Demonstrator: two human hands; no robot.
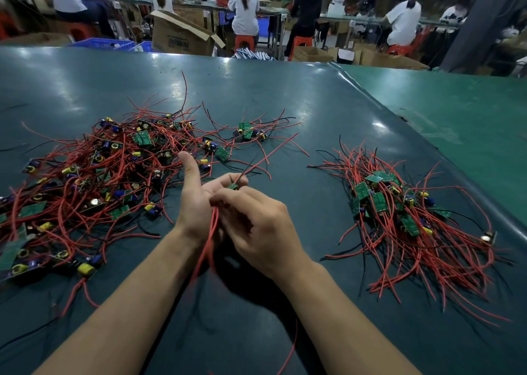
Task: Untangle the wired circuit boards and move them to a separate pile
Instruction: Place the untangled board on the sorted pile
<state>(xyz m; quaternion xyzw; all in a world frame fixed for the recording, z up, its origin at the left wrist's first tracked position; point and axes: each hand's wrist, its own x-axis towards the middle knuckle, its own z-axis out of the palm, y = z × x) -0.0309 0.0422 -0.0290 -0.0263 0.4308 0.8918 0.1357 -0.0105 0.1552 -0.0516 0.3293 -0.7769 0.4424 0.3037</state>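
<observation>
Fingers (228,196) of the right hand (265,226) are curled round a small green circuit board (233,186), pinched against the left hand (199,200), whose thumb stands free. Red wires (209,240) are drawn through both palms, apparently so the leads hang straight. The tangled pile (94,180) lies left on the worktop (256,89); the sorted pile (405,215) is kept well apart, right.

A large table with a dark teal glossy cover (256,89) fills the foreground and reflects ceiling lights. Behind the table stand an open brown cardboard box (182,37), orange plastic stools (243,41) with seated workers, and long workbenches (356,18). Right of the table rises a grey pillar (479,24).
</observation>
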